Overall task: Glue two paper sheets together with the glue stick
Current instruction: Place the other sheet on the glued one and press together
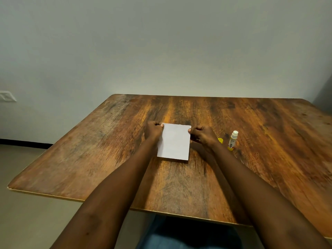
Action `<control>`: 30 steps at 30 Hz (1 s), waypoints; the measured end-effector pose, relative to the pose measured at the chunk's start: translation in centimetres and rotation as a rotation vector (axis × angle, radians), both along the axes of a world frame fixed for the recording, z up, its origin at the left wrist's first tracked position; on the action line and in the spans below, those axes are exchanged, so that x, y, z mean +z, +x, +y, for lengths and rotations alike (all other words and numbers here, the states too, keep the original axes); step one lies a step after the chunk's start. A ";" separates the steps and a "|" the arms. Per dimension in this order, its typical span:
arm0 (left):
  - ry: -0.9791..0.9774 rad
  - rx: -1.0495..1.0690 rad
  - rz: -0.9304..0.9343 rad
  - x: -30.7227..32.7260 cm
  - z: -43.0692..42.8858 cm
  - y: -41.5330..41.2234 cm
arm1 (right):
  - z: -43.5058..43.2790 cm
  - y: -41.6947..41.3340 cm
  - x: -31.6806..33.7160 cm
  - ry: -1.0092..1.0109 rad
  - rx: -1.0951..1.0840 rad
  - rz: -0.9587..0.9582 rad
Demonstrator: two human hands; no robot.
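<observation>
Paper (174,142) sits centre frame, 2 upper corners pinched by left hand (152,131) and right hand (202,135). Glue stick (233,140) stands uncapped at right; gluing seems done, pressing remains.

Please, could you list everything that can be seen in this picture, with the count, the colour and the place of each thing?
paper: 1 rectangle visible (two stacked sheets cannot be told), white, middle of the table
glue stick: 1, white and yellow, upright on the table, right of the paper
yellow cap: 1, yellow, on the table between the right hand and the glue stick, partly hidden
table: 1, brown wood, against the wall
wall socket: 1, white, wall at far left
left hand: 1, fingers pinch the paper's far left corner
right hand: 1, fingers pinch the paper's far right corner
</observation>
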State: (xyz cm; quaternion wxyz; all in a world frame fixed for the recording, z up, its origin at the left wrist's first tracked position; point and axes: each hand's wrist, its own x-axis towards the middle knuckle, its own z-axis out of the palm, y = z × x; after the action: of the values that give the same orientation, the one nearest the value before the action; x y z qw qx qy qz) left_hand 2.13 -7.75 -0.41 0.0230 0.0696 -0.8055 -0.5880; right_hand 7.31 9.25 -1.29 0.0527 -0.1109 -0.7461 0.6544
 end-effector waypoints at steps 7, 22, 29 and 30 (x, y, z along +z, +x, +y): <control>-0.110 -0.054 0.083 0.5 0.6 0.1 | -0.5 -0.4 0.8 0.156 0.028 0.050; -0.436 -0.401 0.285 2.6 3.0 1.3 | -0.9 -0.5 2.5 0.316 0.076 0.087; -0.401 -0.330 0.232 2.3 3.2 1.3 | -1.2 -0.5 2.4 0.303 0.068 0.118; -0.387 -0.320 0.224 2.3 3.2 1.3 | -1.2 -0.5 2.5 0.298 0.071 0.120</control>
State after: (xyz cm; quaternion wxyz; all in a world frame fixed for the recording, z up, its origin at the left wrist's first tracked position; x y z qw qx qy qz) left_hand 3.38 -4.56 1.87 0.0316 -0.1295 -0.8961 -0.4234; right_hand 6.82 8.04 1.18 0.0900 -0.0359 -0.8338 0.5435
